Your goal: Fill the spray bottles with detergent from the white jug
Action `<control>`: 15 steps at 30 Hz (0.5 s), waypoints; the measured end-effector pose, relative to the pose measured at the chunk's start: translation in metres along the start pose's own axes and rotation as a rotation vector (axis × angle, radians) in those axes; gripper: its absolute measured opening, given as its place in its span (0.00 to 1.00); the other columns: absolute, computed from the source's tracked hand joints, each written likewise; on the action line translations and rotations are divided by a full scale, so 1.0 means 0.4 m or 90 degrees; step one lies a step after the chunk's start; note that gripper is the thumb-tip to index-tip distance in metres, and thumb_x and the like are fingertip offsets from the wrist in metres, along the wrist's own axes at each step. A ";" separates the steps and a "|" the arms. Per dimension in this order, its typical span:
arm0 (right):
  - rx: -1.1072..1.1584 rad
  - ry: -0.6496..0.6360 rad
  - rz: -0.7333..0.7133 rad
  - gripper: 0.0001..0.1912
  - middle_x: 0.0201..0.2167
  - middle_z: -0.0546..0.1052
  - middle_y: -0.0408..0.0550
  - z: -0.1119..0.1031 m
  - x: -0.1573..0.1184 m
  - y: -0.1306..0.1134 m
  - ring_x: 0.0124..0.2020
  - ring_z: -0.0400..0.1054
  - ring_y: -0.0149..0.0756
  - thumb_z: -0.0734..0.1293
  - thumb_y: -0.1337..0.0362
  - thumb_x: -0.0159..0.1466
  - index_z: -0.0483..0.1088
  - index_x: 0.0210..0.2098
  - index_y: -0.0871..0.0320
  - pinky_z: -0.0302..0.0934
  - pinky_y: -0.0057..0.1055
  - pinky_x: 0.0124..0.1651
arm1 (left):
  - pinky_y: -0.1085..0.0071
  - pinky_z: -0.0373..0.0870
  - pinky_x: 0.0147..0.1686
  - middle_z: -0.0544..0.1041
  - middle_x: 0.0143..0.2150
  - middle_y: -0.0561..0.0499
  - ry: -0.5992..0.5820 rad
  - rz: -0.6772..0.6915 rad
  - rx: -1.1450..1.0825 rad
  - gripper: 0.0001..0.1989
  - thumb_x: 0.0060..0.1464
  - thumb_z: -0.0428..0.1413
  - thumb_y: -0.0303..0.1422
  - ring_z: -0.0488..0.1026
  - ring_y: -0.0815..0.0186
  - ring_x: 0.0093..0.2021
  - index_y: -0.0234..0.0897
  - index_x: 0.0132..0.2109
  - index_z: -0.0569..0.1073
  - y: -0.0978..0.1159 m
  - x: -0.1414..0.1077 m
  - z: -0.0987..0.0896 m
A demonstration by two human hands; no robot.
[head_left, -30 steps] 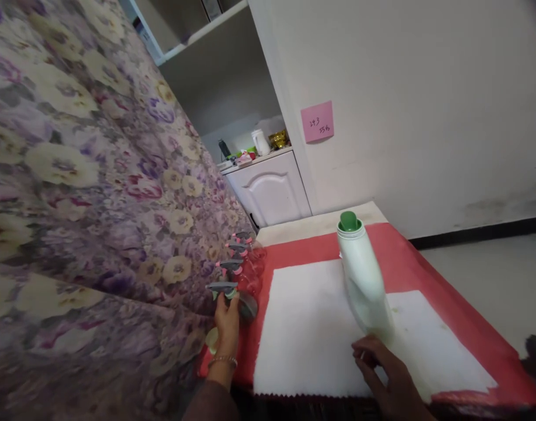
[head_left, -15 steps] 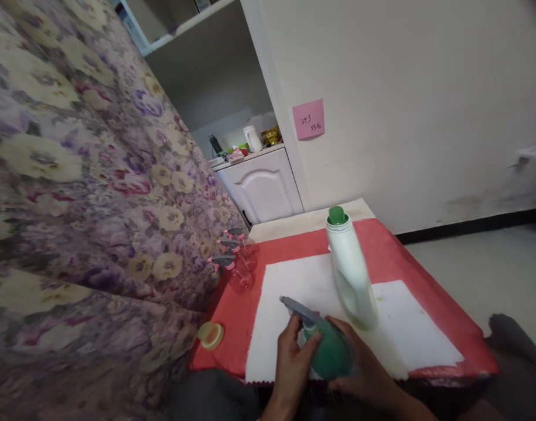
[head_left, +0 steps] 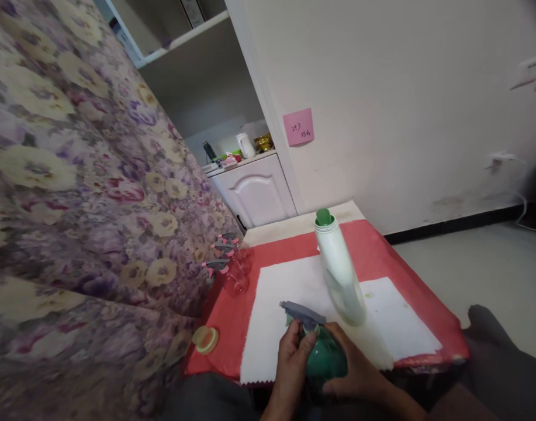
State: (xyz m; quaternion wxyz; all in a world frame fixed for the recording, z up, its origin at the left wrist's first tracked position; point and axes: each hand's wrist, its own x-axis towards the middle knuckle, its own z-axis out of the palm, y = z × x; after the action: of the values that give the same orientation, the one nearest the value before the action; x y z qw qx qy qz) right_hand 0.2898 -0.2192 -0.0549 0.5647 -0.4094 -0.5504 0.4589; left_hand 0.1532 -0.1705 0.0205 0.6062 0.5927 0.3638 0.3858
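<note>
Standing just beyond the grip, to its right, is one tall pale jug [head_left: 341, 275]; farther off, leftward, three pink spray bottles [head_left: 237, 282]. The grip holds one green spray bottle [head_left: 325, 358] (grey-topped, like the others): left hand [head_left: 293, 356] closed around the neck, right hand [head_left: 358, 367] curved wide around the body. Left of both lies one cap [head_left: 205, 339].

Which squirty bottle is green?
The green spray bottle held by the left hand and right hand; the other three spray bottles are pink-trimmed and stand by the flowered curtain.
</note>
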 end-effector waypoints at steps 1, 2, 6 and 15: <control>-0.003 0.011 -0.013 0.47 0.56 0.67 0.54 0.003 0.001 0.001 0.58 0.62 0.53 0.76 0.65 0.42 0.57 0.59 0.54 0.55 0.49 0.61 | 0.62 0.71 0.48 0.80 0.46 0.45 0.035 0.004 0.000 0.21 0.51 0.61 0.44 0.76 0.54 0.47 0.37 0.48 0.74 -0.006 0.000 0.006; -0.009 0.025 -0.022 0.47 0.56 0.66 0.54 0.006 0.003 0.002 0.59 0.61 0.53 0.76 0.66 0.42 0.57 0.59 0.54 0.53 0.50 0.62 | 0.62 0.71 0.48 0.80 0.46 0.45 0.070 0.007 0.005 0.20 0.50 0.61 0.44 0.76 0.54 0.46 0.37 0.48 0.74 -0.012 0.001 0.012; -0.033 0.060 -0.012 0.47 0.57 0.65 0.54 0.011 0.003 0.000 0.60 0.59 0.54 0.75 0.67 0.42 0.56 0.60 0.53 0.51 0.51 0.63 | 0.61 0.69 0.53 0.78 0.50 0.43 0.136 0.016 0.064 0.21 0.50 0.61 0.45 0.73 0.53 0.52 0.37 0.48 0.75 -0.016 0.000 0.016; -0.074 0.091 -0.020 0.50 0.59 0.62 0.55 0.017 0.000 -0.014 0.63 0.56 0.54 0.74 0.74 0.40 0.56 0.60 0.52 0.47 0.51 0.66 | 0.63 0.72 0.46 0.80 0.45 0.43 0.171 -0.005 0.066 0.22 0.49 0.61 0.47 0.76 0.53 0.46 0.36 0.45 0.76 -0.012 0.003 0.033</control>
State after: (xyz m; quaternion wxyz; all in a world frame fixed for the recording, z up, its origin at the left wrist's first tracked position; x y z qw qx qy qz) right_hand 0.2835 -0.2208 -0.0489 0.5849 -0.4642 -0.5410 0.3870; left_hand 0.1658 -0.1753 0.0160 0.5222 0.5650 0.4636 0.4395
